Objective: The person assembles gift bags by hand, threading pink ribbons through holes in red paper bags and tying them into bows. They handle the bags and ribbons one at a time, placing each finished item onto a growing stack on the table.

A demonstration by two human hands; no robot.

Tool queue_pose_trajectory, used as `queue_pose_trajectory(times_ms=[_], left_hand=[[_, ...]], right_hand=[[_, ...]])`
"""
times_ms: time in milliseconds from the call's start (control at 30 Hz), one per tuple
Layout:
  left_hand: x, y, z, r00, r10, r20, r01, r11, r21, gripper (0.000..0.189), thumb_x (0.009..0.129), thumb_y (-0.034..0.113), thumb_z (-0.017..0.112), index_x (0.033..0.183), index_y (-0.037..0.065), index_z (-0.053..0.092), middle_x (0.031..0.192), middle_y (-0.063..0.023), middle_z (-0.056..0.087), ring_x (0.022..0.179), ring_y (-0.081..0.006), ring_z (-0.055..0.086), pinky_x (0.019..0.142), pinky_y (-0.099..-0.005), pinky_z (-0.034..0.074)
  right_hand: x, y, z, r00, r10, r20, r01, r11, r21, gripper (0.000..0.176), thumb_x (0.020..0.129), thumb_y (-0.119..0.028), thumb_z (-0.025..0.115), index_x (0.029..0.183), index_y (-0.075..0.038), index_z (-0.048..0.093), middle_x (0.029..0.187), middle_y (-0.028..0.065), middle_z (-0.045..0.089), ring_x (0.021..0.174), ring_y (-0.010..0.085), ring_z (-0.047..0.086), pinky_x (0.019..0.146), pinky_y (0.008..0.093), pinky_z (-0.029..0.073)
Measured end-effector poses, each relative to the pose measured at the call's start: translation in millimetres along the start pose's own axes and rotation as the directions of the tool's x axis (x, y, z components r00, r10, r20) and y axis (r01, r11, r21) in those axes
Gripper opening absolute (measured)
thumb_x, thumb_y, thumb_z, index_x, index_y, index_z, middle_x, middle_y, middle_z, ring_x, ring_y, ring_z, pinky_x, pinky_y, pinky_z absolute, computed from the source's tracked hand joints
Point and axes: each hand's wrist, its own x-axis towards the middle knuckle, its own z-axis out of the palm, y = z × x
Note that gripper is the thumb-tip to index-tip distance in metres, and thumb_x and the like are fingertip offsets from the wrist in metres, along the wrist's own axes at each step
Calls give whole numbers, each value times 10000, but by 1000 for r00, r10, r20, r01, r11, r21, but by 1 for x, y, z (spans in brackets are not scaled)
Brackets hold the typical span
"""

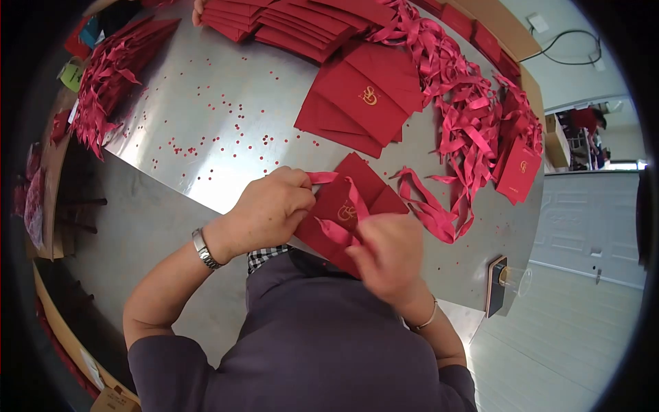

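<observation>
A red paper bag (354, 169) with a gold emblem lies at the table's near edge, between my two hands. A pink-red ribbon (322, 177) runs across it, and a loop hangs over the emblem. My left hand (278, 206) is closed at the bag's left side, its fingers pinching one stretch of ribbon. Over the bag's right part, my right hand (390, 255) is closed around ribbon too and slightly blurred; its fingertips are partly hidden. Just beyond, several flat red bags (364, 96) lie in a loose pile.
A heap of loose ribbons (460, 103) covers the right side of the metal table (226, 82). Stacked red bags (295, 20) lie at the back, with another person's fingers (198, 12) beside them. Ribboned bags (110, 82) stand far left. A phone (495, 285) sits at the right edge.
</observation>
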Motion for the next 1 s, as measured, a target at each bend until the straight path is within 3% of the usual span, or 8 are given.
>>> queue_pose_trajectory(times_ms=[100,200,333,433,533,733,933,1000], left_hand=[[-3,-3,1,1000,13,0,-13,1000,-9,52,756,37,639,797,62,619,893,-65,585,900,-279,589,726,-384,515],[-4,-6,2,999,48,6,-48,999,14,134,705,-23,650,818,31,602,906,-81,588,891,-289,592,744,-385,504],[-10,-17,2,992,36,-120,-14,983,182,59,715,11,615,763,29,586,865,-103,573,847,-298,585,705,-390,513],[-19,-44,-27,925,-18,-380,182,899,398,70,722,38,640,740,28,572,792,-109,564,749,-307,572,658,-401,502],[-32,-48,-33,904,-28,-426,204,905,373,78,728,42,673,747,24,600,805,-104,596,758,-298,591,660,-389,506],[-52,-50,-38,806,-409,-427,398,910,-121,85,726,-16,688,784,20,638,854,-84,643,814,-271,623,689,-354,509],[-48,-59,-46,801,-251,-544,419,884,208,77,716,-34,672,752,10,619,819,-106,635,817,-278,625,697,-357,505],[-44,-60,-49,837,-231,-497,390,887,245,138,738,-41,636,858,26,651,910,-119,651,845,-289,628,724,-359,509]], right_hand=[[-22,20,-2,961,242,-136,-241,970,25,341,781,-14,697,1114,-20,619,969,123,630,849,285,596,762,376,467],[-21,17,1,866,475,156,-500,822,272,542,802,-121,725,1284,10,514,1161,190,574,1034,366,555,893,408,464],[-35,17,21,930,228,288,-230,973,-26,941,724,-423,786,1391,80,353,1318,239,464,1191,403,450,1041,472,361],[-36,20,23,906,277,320,-291,957,-5,1011,683,-454,808,1399,79,334,1332,245,444,1216,415,426,1044,482,345],[-31,16,20,896,310,318,-325,946,-7,945,696,-442,793,1380,65,384,1317,226,470,1195,403,444,1028,468,376],[-32,15,21,909,290,301,-302,953,-6,877,675,-411,812,1340,36,456,1309,189,478,1197,379,445,1017,454,387],[-28,14,18,902,283,326,-295,955,-16,768,658,-352,826,1270,13,540,1277,168,487,1173,364,455,998,446,398],[-28,15,17,912,273,305,-288,957,5,754,658,-344,826,1261,14,548,1281,169,486,1174,364,456,999,444,398]])
